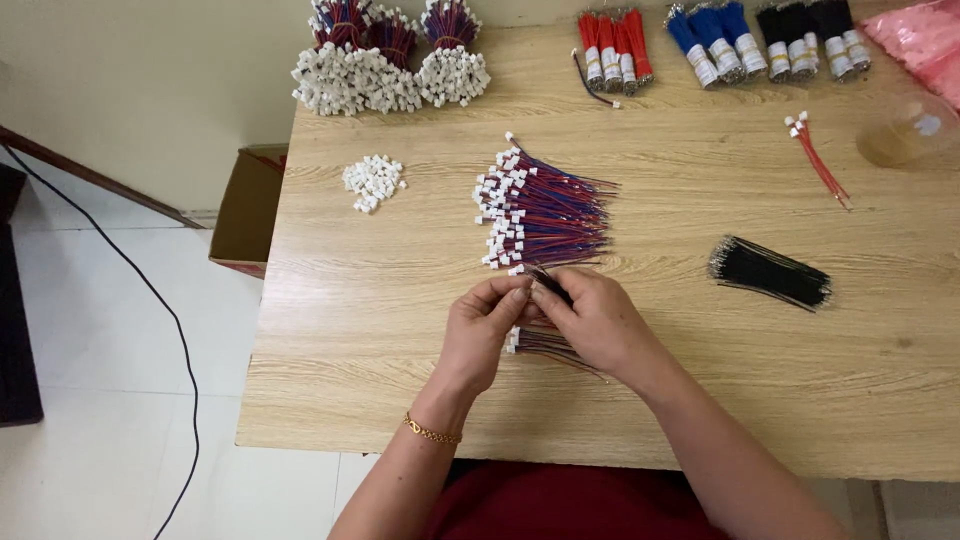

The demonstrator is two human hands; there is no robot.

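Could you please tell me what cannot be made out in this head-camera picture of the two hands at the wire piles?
- What the left hand and right hand pinch: hidden by the fingertips.
- Small wire bunch: mostly covered by the right hand.
- Pink sheets: cut off by the right edge.
- Loose white connectors: too small to see detail.
- Cardboard box: partly hidden by the table.

At table centre, the left hand (482, 330) and right hand (597, 320) pinch a dark wire (549, 284) together, with a wire pile (540, 210) at twelve o'clock and black wires (770, 272) at three o'clock.
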